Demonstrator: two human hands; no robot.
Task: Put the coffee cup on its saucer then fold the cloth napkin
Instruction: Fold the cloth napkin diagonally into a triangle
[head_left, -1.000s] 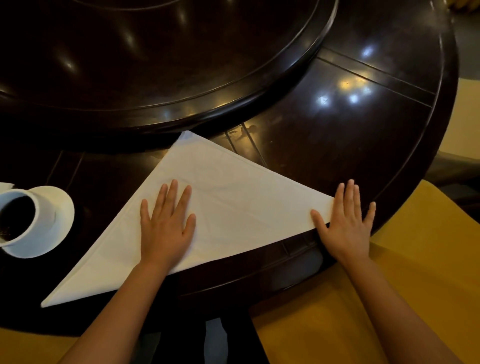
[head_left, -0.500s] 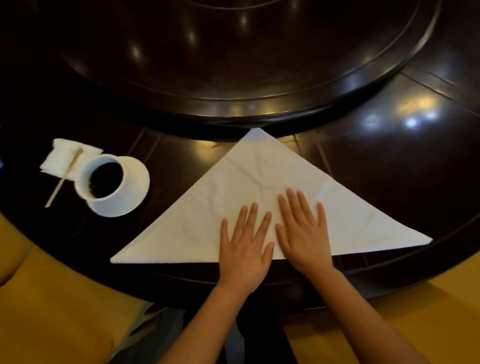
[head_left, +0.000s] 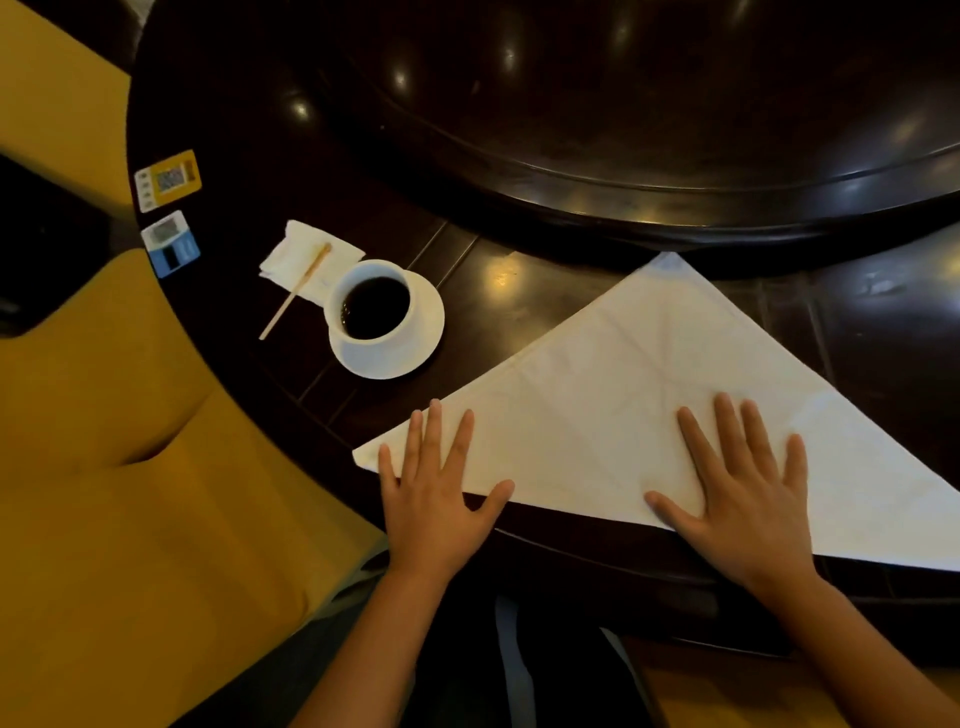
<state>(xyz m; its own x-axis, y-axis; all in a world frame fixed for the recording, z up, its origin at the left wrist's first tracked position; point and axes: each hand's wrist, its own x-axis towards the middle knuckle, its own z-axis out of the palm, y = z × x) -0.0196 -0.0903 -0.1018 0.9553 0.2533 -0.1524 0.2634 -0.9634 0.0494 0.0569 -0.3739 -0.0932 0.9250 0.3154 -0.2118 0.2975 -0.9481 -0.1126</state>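
While cup (head_left: 375, 306) sits on saucer (head_left: 415, 343), left hand (head_left: 434, 506), right hand (head_left: 748, 499) — both flat, spread — on napkin (head_left: 623, 405).

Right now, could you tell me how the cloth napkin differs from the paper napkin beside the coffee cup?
The cloth napkin is large; the paper napkin is far smaller. The cloth napkin is folded into a smooth triangle; the paper napkin looks crumpled. The left hand and right hand press the cloth napkin flat; a wooden stirrer lies across the paper napkin. Both are white.

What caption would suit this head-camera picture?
Both hands, left and right, press flat a triangle-folded napkin; coffee cup sits on saucer.
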